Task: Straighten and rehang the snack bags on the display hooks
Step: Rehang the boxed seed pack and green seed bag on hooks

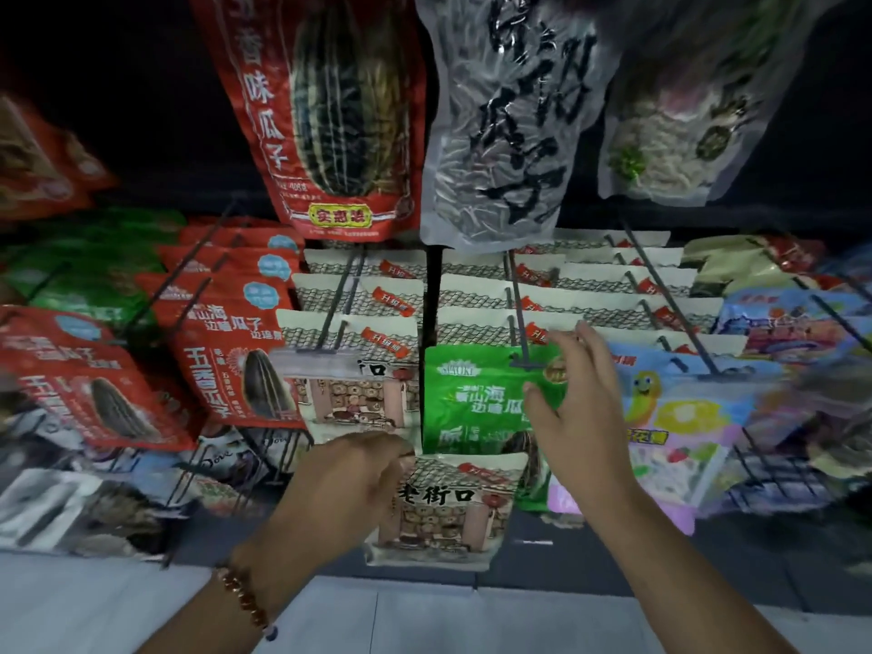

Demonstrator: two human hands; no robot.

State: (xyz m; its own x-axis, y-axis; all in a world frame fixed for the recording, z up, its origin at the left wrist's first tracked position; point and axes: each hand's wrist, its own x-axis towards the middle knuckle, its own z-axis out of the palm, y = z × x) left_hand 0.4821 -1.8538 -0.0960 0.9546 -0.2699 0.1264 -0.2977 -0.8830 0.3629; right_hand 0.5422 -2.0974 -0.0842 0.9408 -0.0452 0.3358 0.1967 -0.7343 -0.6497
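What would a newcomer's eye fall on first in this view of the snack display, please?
Probably the two hands at the centre: the left hand holds a cream bag printed with a shopfront by its top edge, off any hook, while the right hand touches a bright green bag hanging at the front of its hook. Above them, a big red bag with a striped seed hangs large at the top.

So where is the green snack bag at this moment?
In the head view the green snack bag hangs at centre on a hook, between the right hand and a beige bag on its left.
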